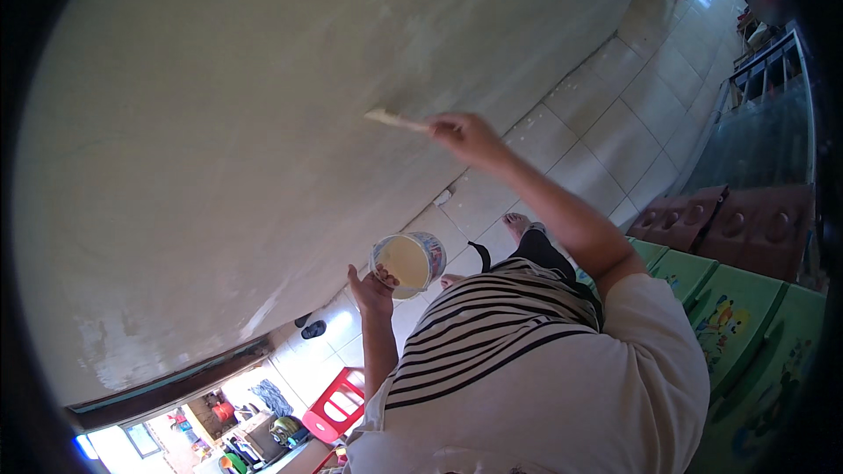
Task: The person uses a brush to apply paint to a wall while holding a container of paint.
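My right hand (465,136) is closed around the handle of a paintbrush (395,119). Its pale bristles touch, or nearly touch, the beige wall (263,123). Lower down, my left hand (378,290) grips the rim of a bucket (430,254), with fingers hooked over the edge and the thumb apart. Cream-coloured paint (404,259) shows inside the bucket, which is tilted in this view. Whitish patches (110,351) mark the lower left of the wall.
Pale floor tiles (606,136) run along the foot of the wall, with spots on them. Green drawers (738,307) with cartoon pictures stand on my right, beside dark red panels (755,228). A red plastic chair (336,405) and dark slippers (312,329) are at lower left, near a doorway.
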Tool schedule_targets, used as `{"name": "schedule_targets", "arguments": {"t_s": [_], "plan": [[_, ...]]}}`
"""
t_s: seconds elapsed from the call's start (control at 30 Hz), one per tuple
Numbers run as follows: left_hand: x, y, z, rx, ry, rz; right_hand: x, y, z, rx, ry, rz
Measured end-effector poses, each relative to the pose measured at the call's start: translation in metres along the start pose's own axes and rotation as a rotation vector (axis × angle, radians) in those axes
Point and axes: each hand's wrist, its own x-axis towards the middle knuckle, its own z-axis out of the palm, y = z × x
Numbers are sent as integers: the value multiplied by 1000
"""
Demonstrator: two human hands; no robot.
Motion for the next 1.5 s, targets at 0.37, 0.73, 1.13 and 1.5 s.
{"name": "schedule_targets", "arguments": {"t_s": [0.37,0.73,1.13,1.5], "plan": [[3,-4,-2,-23,22,3,32,20,-115,230,644,79],[5,-3,-2,-30,48,-31,-19,-25,59,-13,309,-287],[7,-3,-3,-2,-8,-10,30,-33,-146,424,168,132],[9,-3,-4,14,-7,-20,37,-36,-78,-7,639,-135]]}}
